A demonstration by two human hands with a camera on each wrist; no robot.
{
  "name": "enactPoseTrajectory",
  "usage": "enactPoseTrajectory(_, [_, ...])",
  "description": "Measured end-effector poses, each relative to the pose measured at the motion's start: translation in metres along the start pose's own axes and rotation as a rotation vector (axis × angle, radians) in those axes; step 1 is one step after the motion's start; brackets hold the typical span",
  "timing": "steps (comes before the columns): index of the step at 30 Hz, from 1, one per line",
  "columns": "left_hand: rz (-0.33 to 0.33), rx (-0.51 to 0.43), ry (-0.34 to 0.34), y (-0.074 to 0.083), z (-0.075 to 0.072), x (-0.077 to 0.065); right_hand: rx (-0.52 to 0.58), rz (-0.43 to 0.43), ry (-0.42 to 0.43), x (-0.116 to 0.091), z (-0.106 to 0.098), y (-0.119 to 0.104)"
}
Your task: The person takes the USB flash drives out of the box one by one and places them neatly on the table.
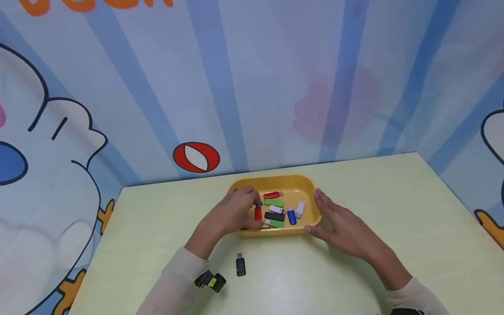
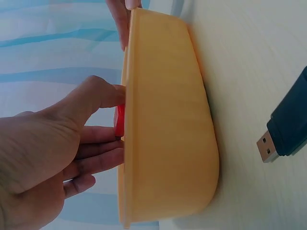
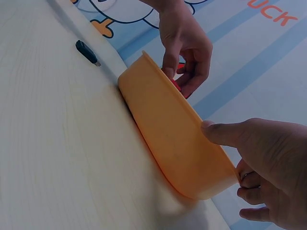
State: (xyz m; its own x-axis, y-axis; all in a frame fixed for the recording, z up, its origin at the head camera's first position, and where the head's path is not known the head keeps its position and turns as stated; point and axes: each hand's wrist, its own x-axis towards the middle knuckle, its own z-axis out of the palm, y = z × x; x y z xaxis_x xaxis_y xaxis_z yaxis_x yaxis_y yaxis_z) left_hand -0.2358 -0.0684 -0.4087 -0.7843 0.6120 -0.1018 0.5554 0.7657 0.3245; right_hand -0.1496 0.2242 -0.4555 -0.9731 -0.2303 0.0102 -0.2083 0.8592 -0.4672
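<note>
A yellow plastic tray (image 1: 277, 232) holds several USB sticks. My left hand (image 1: 234, 212) reaches over its left end and pinches a red USB stick (image 1: 257, 214) between thumb and fingers; the red body also shows at the rim in the left wrist view. My right hand (image 1: 346, 229) grips the tray's right end, thumb on the near rim and fingers round the end wall. Inside lie another red stick (image 1: 271, 195), green sticks (image 1: 274, 203), a black stick (image 1: 274, 216), a blue stick (image 1: 291, 216) and white sticks (image 1: 300, 208).
On the table (image 1: 307, 271), in front of the tray, lies a black USB stick (image 1: 241, 266), its metal plug pointing toward the tray. A wall covering with cartoon drawings (image 1: 260, 87) rises behind the table's back edge.
</note>
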Motion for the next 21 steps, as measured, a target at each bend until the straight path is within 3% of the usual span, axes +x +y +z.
enactPoseTrajectory(21, [0.054,0.105,0.015,0.013,-0.002,-0.025,-0.016,-0.001,0.000,0.000,0.000,0.000])
